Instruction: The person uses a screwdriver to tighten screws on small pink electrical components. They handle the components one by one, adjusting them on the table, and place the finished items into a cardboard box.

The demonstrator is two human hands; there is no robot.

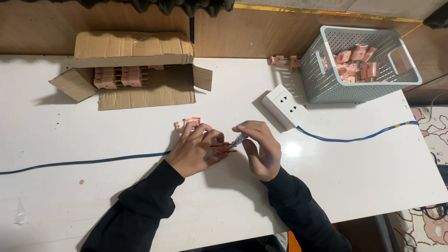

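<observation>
White table [350, 177]; left hand [193, 149] pinches a small pink plug [221, 149], light, rigid, best held by its body; right hand [261, 149] grips a screwdriver [238, 139].

Both arms wear long black sleeves, loose and creased, cuffs ending at the wrists, left hand [193, 149] and right hand [261, 149] bare, apparently no rings or watch.

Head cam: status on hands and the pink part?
Left hand pins small pink plug part to white table. Right hand holds screwdriver, tip on part. Loose pink piece just beyond the left hand; nothing blocking.
</observation>
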